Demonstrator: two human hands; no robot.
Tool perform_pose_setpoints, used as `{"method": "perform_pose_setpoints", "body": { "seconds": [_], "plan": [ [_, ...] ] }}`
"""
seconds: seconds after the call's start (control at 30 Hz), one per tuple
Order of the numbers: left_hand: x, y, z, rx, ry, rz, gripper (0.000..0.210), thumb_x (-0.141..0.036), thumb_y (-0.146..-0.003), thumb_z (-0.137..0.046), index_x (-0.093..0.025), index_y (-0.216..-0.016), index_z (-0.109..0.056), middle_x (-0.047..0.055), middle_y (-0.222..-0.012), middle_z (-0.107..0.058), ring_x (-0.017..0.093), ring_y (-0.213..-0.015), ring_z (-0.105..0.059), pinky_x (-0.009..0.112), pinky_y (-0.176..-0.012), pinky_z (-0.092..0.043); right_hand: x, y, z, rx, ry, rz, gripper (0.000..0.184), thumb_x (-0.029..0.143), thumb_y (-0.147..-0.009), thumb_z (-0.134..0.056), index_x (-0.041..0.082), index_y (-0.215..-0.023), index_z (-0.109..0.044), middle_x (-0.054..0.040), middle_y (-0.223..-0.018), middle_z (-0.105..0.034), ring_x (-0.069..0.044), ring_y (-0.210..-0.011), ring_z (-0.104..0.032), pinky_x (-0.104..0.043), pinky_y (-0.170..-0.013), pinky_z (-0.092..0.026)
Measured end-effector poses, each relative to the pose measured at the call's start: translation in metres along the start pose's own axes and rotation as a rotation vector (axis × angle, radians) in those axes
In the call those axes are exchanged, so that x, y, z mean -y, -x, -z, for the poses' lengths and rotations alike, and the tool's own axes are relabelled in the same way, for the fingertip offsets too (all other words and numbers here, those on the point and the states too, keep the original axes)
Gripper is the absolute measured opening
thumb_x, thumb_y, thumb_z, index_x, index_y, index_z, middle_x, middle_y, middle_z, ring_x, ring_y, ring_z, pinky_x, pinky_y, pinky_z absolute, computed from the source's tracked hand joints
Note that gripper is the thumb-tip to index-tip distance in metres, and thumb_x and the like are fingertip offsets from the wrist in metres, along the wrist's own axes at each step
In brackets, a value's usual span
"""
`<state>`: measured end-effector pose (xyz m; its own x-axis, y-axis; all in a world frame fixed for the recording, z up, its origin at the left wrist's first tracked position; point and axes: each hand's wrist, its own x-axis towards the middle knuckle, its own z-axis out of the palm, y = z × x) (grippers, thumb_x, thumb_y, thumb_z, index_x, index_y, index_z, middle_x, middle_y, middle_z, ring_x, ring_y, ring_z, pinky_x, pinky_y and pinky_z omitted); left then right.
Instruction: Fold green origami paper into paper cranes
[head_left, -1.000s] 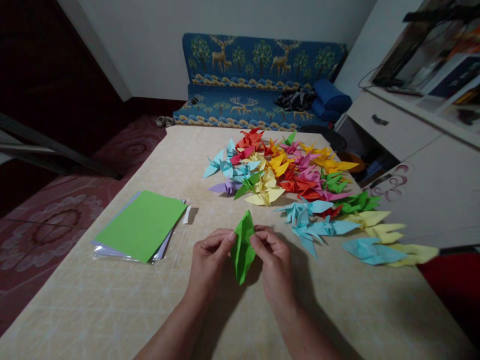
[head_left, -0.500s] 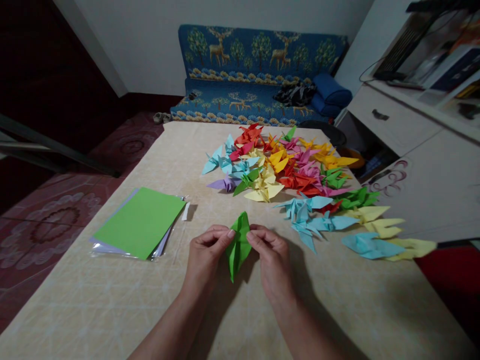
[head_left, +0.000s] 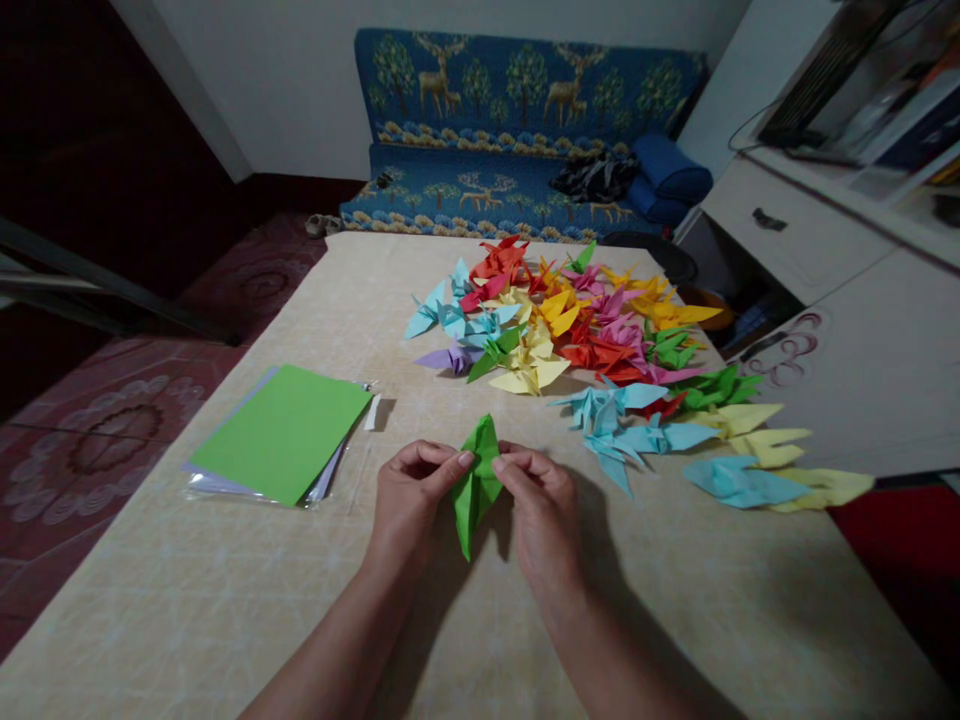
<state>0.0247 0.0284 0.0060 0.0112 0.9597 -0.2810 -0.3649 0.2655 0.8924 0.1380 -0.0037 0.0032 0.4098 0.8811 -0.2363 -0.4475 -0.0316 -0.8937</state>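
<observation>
A folded green origami paper, long and diamond-shaped with a crease down its middle, is held just above the table near its front. My left hand pinches its left edge between thumb and fingers. On the opposite edge, my right hand grips it the same way, thumb on top. Beyond my hands lies a spread of paper cranes in red, yellow, orange, pink, blue, green and purple. The fingertips under the folded paper are partly hidden.
To the left, green paper sheets lie on a clear plastic packet, a small white strip beside it. A pale patterned cloth covers the table. Behind stands a blue sofa; a white cabinet is at the right.
Both hands keep their pinch on the green paper, which has shifted and tilted only slightly. The whole view has moved a little; the cranes and sheets lie as before.
</observation>
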Motion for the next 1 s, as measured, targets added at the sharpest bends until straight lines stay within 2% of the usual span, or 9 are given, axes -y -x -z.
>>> {"method": "perform_pose_setpoints", "body": {
  "seconds": [0.13, 0.23, 0.37, 0.5, 0.6, 0.73, 0.8, 0.9, 1.0],
  "plan": [
    [-0.001, -0.002, 0.001, 0.029, 0.000, -0.021, 0.028, -0.020, -0.057, -0.087, -0.016, -0.078, -0.068, -0.004, -0.062, -0.063, 0.008, -0.054, -0.057, 0.019, -0.055, -0.046, -0.001, -0.001, 0.001, 0.025, -0.033, 0.005, 0.008, 0.022, -0.067, -0.072, 0.017, -0.064, -0.068, -0.0042, -0.081, -0.070, -0.015, -0.072, -0.061, -0.025, -0.064, -0.048],
    [-0.005, -0.005, 0.003, 0.130, -0.031, 0.046, 0.034, -0.021, -0.058, -0.087, -0.016, -0.089, -0.072, -0.002, -0.065, -0.066, 0.011, -0.058, -0.061, 0.022, -0.059, -0.049, -0.001, -0.003, 0.004, 0.049, -0.001, 0.021, 0.009, 0.023, -0.069, -0.071, 0.017, -0.064, -0.068, -0.0041, -0.079, -0.070, -0.016, -0.071, -0.062, -0.026, -0.065, -0.048],
    [-0.011, -0.009, 0.011, 0.366, -0.261, 0.135, 0.022, -0.030, -0.066, -0.082, -0.011, -0.074, -0.076, 0.006, -0.067, -0.071, 0.014, -0.058, -0.062, 0.025, -0.058, -0.047, 0.006, -0.006, 0.010, 0.097, 0.130, -0.015, 0.008, 0.022, -0.069, -0.071, 0.017, -0.062, -0.068, -0.0051, -0.083, -0.072, -0.016, -0.070, -0.062, -0.025, -0.060, -0.047],
    [-0.015, -0.008, 0.016, 0.535, -0.427, 0.160, 0.023, -0.033, -0.067, -0.081, -0.011, -0.069, -0.077, 0.006, -0.061, -0.070, 0.012, -0.050, -0.056, 0.022, -0.050, -0.040, 0.018, -0.007, 0.010, 0.166, 0.230, -0.061, 0.009, 0.020, -0.063, -0.071, 0.017, -0.055, -0.067, -0.0045, -0.076, -0.071, -0.017, -0.070, -0.063, -0.025, -0.061, -0.048],
    [-0.013, -0.005, 0.012, 0.495, -0.413, 0.135, 0.024, -0.034, -0.067, -0.081, -0.011, -0.068, -0.076, 0.006, -0.061, -0.070, 0.012, -0.050, -0.056, 0.022, -0.050, -0.040, 0.021, -0.009, 0.008, 0.184, 0.294, -0.013, 0.012, 0.020, -0.063, -0.071, 0.017, -0.054, -0.065, -0.0041, -0.076, -0.070, -0.016, -0.070, -0.063, -0.025, -0.063, -0.048],
    [-0.005, -0.001, 0.004, 0.371, -0.339, 0.067, 0.025, -0.035, -0.066, -0.081, -0.010, -0.067, -0.075, 0.004, -0.058, -0.068, 0.011, -0.049, -0.054, 0.021, -0.049, -0.041, 0.019, -0.014, 0.011, 0.160, 0.268, -0.006, 0.020, 0.025, -0.060, -0.078, 0.018, -0.073, -0.065, -0.0002, -0.068, -0.066, -0.014, -0.061, -0.061, -0.023, -0.056, -0.047],
    [-0.002, 0.000, 0.002, 0.347, -0.322, 0.038, 0.025, -0.034, -0.066, -0.082, -0.010, -0.067, -0.074, 0.004, -0.059, -0.067, 0.011, -0.050, -0.054, 0.021, -0.050, -0.042, 0.017, -0.016, 0.013, 0.171, 0.269, -0.029, 0.023, 0.028, -0.060, -0.079, 0.018, -0.074, -0.065, 0.0012, -0.063, -0.064, -0.014, -0.058, -0.060, -0.023, -0.055, -0.047],
    [-0.003, 0.001, 0.004, 0.418, -0.347, 0.075, 0.023, -0.029, -0.061, -0.085, -0.010, -0.065, -0.072, 0.003, -0.059, -0.066, 0.010, -0.050, -0.053, 0.021, -0.050, -0.043, 0.018, -0.015, 0.016, 0.236, 0.339, -0.038, 0.015, 0.028, -0.063, -0.076, 0.018, -0.064, -0.065, 0.0013, -0.059, -0.063, -0.013, -0.054, -0.057, -0.023, -0.053, -0.044],
    [-0.008, 0.003, 0.007, 0.494, -0.409, 0.126, 0.026, -0.022, -0.053, -0.088, -0.010, -0.055, -0.065, -0.002, -0.048, -0.056, 0.007, -0.044, -0.045, 0.018, -0.042, -0.033, 0.020, -0.012, 0.016, 0.250, 0.409, 0.008, 0.011, 0.024, -0.064, -0.075, 0.018, -0.062, -0.066, 0.0009, -0.058, -0.064, -0.012, -0.054, -0.055, -0.023, -0.051, -0.042]
  ]
}}
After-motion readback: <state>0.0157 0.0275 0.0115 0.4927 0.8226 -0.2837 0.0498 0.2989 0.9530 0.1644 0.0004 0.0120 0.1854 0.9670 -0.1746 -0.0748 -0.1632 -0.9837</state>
